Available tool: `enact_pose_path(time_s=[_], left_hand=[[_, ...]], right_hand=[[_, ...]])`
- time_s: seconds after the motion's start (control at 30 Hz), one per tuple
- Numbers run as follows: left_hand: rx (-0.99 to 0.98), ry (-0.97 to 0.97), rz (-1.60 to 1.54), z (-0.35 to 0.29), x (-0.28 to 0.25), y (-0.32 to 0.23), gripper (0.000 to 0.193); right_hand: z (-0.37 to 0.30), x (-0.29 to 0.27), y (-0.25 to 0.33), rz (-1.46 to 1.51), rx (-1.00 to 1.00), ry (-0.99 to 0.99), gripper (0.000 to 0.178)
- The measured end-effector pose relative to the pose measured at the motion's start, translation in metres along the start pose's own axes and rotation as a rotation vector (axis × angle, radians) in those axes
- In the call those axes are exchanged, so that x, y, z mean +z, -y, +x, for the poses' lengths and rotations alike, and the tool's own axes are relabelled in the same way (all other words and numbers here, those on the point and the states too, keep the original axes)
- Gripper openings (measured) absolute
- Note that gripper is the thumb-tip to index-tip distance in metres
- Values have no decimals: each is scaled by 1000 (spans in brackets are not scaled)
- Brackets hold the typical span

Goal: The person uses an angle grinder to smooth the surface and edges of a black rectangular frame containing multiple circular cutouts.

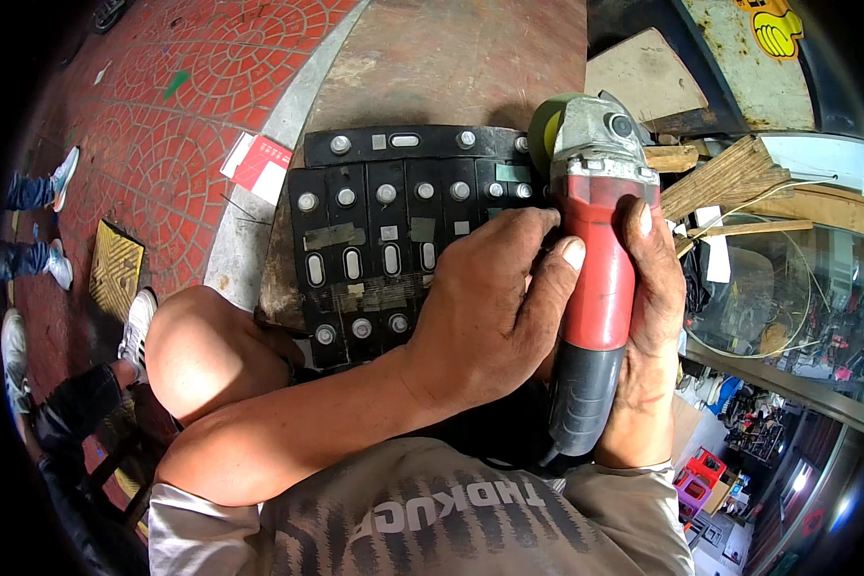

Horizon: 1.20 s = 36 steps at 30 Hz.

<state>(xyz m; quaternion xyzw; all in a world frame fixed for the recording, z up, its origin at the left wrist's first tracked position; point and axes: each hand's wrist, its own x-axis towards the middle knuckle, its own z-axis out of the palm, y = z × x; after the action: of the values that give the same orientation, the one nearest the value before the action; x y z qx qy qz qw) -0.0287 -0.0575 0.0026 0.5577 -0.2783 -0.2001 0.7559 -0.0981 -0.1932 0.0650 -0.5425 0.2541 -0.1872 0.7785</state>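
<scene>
Two bare hands, one angle grinder (pixel 597 259), one yellowish disc (pixel 546 135) on its head. Right hand (pixel 659 278) wraps the red body from the right, thumb laid along the top, grip closed around it; forearm short and near upright below. Left hand (pixel 485 307) is curled on the other side, back of hand up, thumb tip at the body's edge; fingers partly hidden, can't tell whether it grips. Left elbow bent outward, forearm slanting up to the right past one bare knee (pixel 211 348). Grinder sits between the hands, head pointing away, black handle end toward the shirt. Beyond and left of the left hand: one black block (pixel 368 223), 13 round bolt heads and 5 oblong slots visible, rest covered by the hand. Disc is by the block's far right corner, contact unclear. Far left of the left hand, 4 shoes (pixel 60 265). Right of the right hand, several wood pieces (pixel 730 176); below them, 1 red stool (pixel 708 465).
</scene>
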Motion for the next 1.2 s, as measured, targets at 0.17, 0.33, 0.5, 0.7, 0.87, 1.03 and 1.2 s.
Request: enact_pose_path(time_s=[0.17, 0.33, 0.5, 0.7, 0.87, 1.03, 1.2], left_hand=[[-58, -16, -45, -1, 0, -2, 24], [-4, 6, -3, -1, 0, 0, 25], [-20, 14, 8, 1, -1, -3, 24], [-68, 14, -18, -1, -2, -5, 23], [4, 13, 10, 0, 1, -1, 22], [-43, 24, -1, 0, -2, -5, 21], [-29, 17, -9, 0, -2, -4, 21]], right_hand=[[2, 3, 0, -30, -11, -15, 81], [0, 3, -1, -35, -16, -41, 76], [0, 3, 0, -45, -14, -30, 77], [1, 0, 0, -21, -5, 0, 84], [-2, 0, -5, -78, -61, -68, 69], [0, -5, -1, -32, 2, -7, 84], [1, -3, -1, -36, -9, 8, 86]])
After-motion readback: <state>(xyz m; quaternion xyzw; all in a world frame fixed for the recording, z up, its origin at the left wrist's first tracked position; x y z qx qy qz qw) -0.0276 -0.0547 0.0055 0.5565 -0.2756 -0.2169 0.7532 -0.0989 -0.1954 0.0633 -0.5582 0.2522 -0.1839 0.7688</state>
